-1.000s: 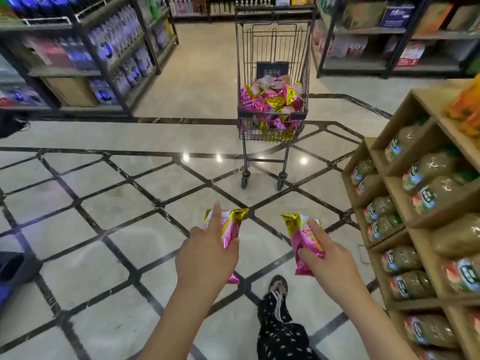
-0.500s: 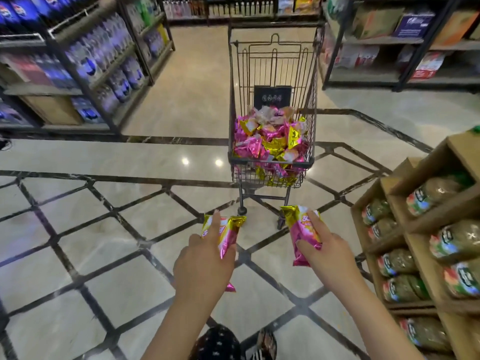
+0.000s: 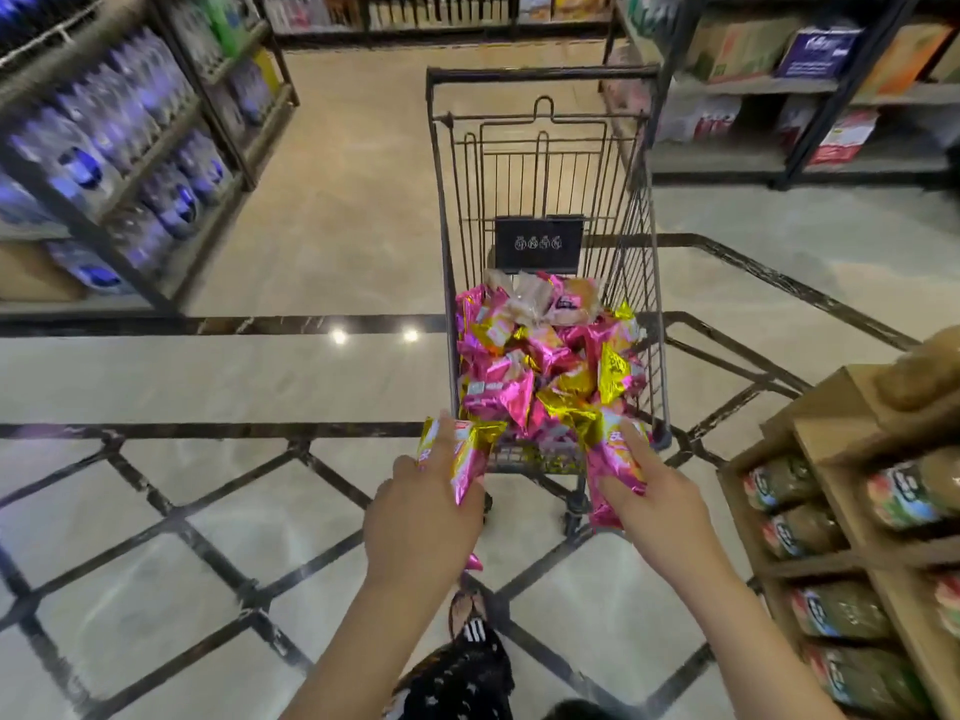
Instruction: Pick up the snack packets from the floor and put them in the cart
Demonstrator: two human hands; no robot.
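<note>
Just short of the cart (image 3: 543,73), at its near rim, holds two pink-and-gold snack packets above the floor (image 3: 156,563): left hand (image 3: 423,522) clamped on the left packet (image 3: 460,457), right hand (image 3: 670,517) on the right packet (image 3: 615,475). Risks dropping both short if released before clearing the rim, or losing them off the heaped packets (image 3: 540,366) inside. Could also bump the wheeled cart away.

left hand (image 3: 423,517) covers most of its packet (image 3: 470,449). bottle shelf (image 3: 130,142) at left smeared, labels unreadable. cart sign (image 3: 538,244) print too small to read. wooden shelf (image 3: 831,407) cut by right edge.
</note>
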